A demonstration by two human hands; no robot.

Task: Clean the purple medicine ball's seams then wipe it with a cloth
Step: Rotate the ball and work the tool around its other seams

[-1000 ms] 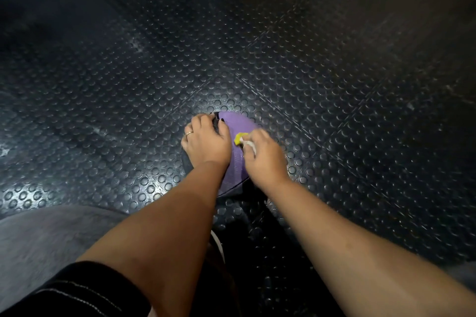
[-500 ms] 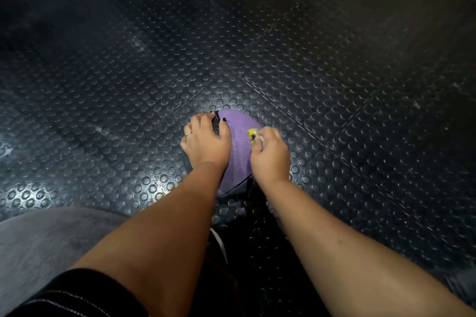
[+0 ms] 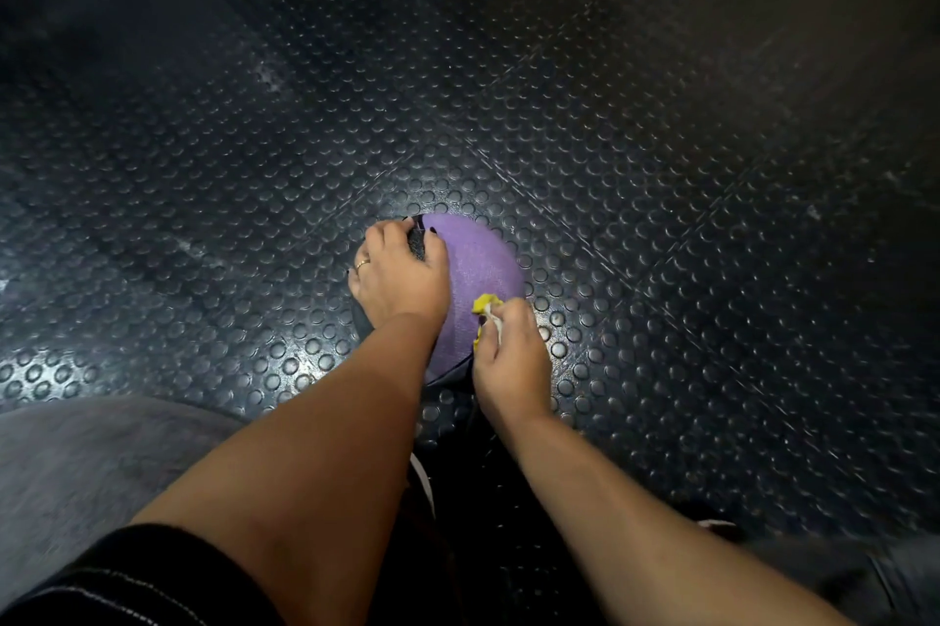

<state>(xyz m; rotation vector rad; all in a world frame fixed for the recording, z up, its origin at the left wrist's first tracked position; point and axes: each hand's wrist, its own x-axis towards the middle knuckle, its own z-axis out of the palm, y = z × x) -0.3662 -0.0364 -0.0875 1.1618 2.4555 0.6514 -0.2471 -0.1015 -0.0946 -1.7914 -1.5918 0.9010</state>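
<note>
My left hand [image 3: 402,279] lies over the top left of the ball [image 3: 483,259], fingers curved down round its far side and thumb along the purple, gripping it. Under those fingers [image 3: 386,239] the ball has a dark rough panel [image 3: 418,241]; any lettering on it is too dim for me to read. The ball sits on the floor [image 3: 661,218] right in front of me, between my two hands, lit brighter than anything around it.

My right hand [image 3: 508,361] is closed on a yellow thing [image 3: 486,307] with a pale strip in it (cloth or brush, I cannot tell), pinched between thumb and fingertips and touching the ball's right side, low on the purple. Most of it is hidden inside my fist.

A thin ring [image 3: 362,263] shows on one left finger, and my thumbnail [image 3: 432,230] looks dark.

The floor is black rubber tiling covered in round raised studs, with tile joints running diagonally across it. My forearms cover the near side of the ball. A grey trouser knee [image 3: 76,462] fills the lower left, a black sleeve [image 3: 127,579] with pale stitching lies below it, and a white stripe [image 3: 422,478] shows between my arms, too dark around it to say what it belongs to.
</note>
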